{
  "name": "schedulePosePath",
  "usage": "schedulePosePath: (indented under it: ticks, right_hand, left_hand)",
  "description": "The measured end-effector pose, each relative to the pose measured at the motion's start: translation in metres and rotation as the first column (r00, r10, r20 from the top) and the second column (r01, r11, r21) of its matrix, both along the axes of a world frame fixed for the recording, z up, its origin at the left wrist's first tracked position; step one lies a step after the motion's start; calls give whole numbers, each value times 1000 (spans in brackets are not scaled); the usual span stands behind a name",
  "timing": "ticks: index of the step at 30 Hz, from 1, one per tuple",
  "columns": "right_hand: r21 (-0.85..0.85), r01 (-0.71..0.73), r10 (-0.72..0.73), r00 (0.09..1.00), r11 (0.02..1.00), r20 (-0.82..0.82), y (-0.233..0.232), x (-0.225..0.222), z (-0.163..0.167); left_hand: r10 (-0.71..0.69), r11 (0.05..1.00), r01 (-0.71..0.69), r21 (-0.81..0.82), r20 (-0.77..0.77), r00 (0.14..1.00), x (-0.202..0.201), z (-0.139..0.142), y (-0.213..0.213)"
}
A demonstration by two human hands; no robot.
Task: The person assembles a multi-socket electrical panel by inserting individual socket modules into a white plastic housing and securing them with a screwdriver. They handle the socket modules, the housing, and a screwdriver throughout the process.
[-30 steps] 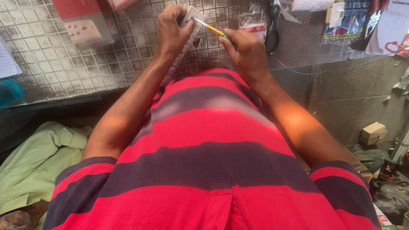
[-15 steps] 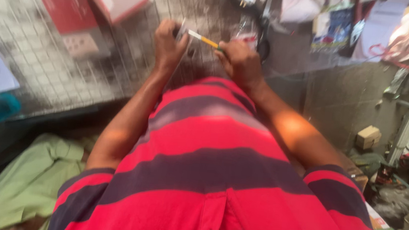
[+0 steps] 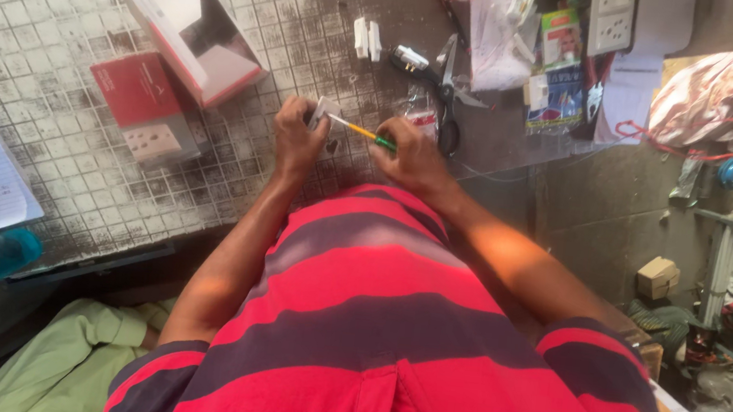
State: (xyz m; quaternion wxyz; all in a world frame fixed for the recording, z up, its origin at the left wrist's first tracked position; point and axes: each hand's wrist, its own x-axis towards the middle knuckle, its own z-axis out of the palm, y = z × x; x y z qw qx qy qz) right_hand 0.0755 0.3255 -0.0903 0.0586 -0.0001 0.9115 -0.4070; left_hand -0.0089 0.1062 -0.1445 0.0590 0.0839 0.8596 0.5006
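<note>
Small white electrical fitting (image 3: 323, 114) held just above the grid-patterned table (image 3: 65, 177), clamped in the left hand (image 3: 297, 141). Yellow-and-green screwdriver (image 3: 361, 131) pinched in the right hand (image 3: 409, 152), tip meeting the fitting. Probably best done with the fitting kept steady and the blade square to the screw, turning without slipping. Just beyond: black scissors (image 3: 445, 97), white plug (image 3: 366, 38). Off to the left, red-and-white boxes (image 3: 137, 94).

left hand (image 3: 297, 137): fingers curled shut, arm bent | right hand (image 3: 412, 154): fisted, arm bent
</note>
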Motion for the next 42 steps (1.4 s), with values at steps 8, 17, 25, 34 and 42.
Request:
schedulePosePath:
  ticks: [8,17,25,34,42]
  right_hand:
    - [214,-113,166,954,970,-248,-9,6,1]
    - [-129,263,-223,939,956,263,-26,10,-10]
    - [-381,374,-128,835,846,535,-16,-8,-41]
    - [-233,267,-226,955,935,190,-23,30,-17]
    - [-273,238,-198,966,932,167,-24,37,-2]
  left_hand:
    - [4,1000,-4,7,-53,999,1,-4,-4]
    - [-10,998,11,-66,16,1000,-1,6,-1]
    - [136,990,-137,23,43,990,-21,1,-9]
    - [-107,991,79,111,274,956,23,-2,-58]
    - [-93,974,172,-147,432,897,19,-4,-47]
